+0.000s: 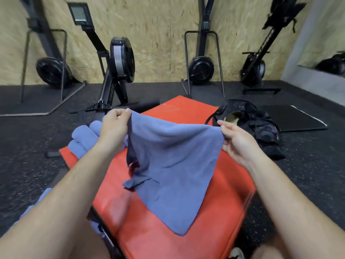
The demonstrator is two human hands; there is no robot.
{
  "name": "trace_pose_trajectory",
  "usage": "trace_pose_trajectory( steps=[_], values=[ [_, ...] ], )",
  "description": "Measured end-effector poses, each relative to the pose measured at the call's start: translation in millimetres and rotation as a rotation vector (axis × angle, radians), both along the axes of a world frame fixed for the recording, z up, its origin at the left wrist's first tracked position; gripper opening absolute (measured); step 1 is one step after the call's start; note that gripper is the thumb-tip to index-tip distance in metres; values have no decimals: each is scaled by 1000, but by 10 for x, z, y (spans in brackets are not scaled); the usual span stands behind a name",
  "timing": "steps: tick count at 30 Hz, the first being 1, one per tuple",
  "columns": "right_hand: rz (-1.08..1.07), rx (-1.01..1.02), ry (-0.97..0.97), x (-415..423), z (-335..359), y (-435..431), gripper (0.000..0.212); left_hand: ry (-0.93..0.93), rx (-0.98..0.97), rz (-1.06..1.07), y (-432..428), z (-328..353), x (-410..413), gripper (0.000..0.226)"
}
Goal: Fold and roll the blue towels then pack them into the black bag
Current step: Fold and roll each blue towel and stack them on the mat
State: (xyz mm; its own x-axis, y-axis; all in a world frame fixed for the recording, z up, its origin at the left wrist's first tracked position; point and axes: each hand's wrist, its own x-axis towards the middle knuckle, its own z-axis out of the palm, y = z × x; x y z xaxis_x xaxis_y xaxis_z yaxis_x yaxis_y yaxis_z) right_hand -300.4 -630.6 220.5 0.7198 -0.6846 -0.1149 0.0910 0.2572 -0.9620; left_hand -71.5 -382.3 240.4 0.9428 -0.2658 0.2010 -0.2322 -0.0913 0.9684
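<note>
Both hands (115,124) (235,141) pinch a blue towel (173,161), seemingly over red pad (214,212).

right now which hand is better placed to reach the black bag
Right. The right hand pinches the blue towel just beside the black bag; the left hand holds the far corner, over by the rolled towels.

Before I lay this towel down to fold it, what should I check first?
1. Left hand pinches one top corner of the blue towel: ok.
2. Right hand pinches the other top corner: ok.
3. Towel hangs smooth: not ok, its lower left edge is bunched and flipped over.
4. Bare red mat under the towel: ok.
5. Rolled towels out of the way, at the mat's left edge: ok.
6. Room inside the black bag: cannot tell.
</note>
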Motion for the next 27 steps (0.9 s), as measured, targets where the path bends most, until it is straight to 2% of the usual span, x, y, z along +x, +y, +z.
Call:
trace_pose_trajectory(
  steps=[4,7,11,13,15,16,17,18,20,23,25,27],
  values=[
    [0,-98,-48,-104,433,-42,21,-133,39,52,131,487,88,34],
    [-4,-231,-53,-165,829,15,19,-219,76,72,194,841,15,26],
    [34,-303,-86,-252,1325,144,22,-221,193,101,281,1143,-81,16],
    [42,-319,-104,-308,1533,245,27,-92,90,26,348,1262,-139,16],
    [8,-330,-126,-356,1686,337,29,147,-176,-238,403,1384,-248,25],
    [-15,-340,-131,-374,1740,375,29,215,-298,-364,431,1440,-310,34],
    [-33,-351,-137,-390,1781,398,28,205,-356,-440,456,1490,-378,43],
    [-45,-366,-145,-406,1817,416,28,152,-357,-473,471,1516,-403,46],
    [-70,-398,-154,-445,1869,427,27,20,-276,-412,483,1566,-423,39],
    [-83,-396,-191,-572,1914,444,29,-271,8,-217,569,1616,-418,20],
    [-62,-384,-216,-707,1931,493,28,-448,174,-189,645,1615,-424,20],
    [-29,-408,-204,-824,1925,511,27,-477,193,-202,697,1595,-431,20]
  ],
)
